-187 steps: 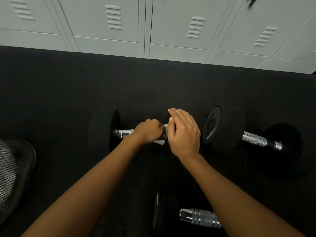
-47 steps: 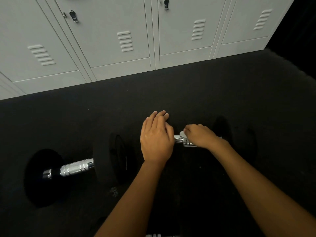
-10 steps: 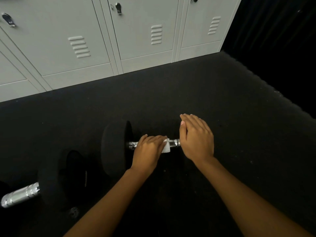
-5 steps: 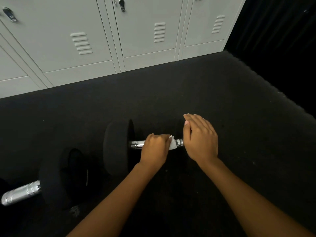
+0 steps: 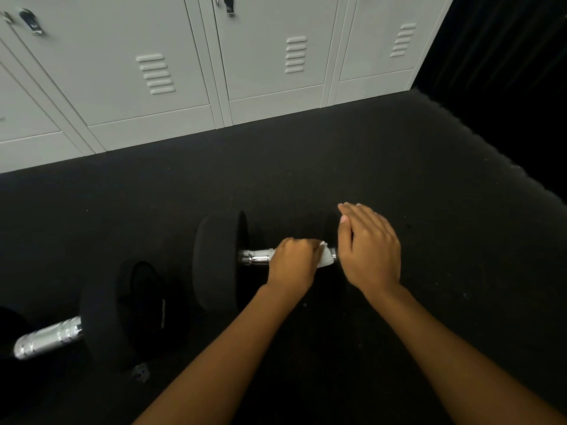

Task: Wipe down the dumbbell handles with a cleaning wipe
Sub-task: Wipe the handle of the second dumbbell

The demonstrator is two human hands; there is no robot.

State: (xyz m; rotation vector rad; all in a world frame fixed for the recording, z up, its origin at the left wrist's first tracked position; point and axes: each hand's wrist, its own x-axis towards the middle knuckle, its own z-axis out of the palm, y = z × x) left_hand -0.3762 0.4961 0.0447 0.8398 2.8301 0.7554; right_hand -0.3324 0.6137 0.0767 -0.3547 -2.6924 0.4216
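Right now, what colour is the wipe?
White. The wipe shows in the head view, under the left hand.

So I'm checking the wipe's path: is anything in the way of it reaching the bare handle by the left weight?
Nothing visible. The left hand holds the wipe on the handle, and the chrome runs bare to the left weight.

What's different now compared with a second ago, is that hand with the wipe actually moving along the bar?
Yes. The left hand, closed on the white wipe, has slid rightward along the chrome handle, baring more metal beside the left weight head and nearly meeting the right hand. The right hand stays flat over the dumbbell's right end, and the second dumbbell lies untouched at lower left.
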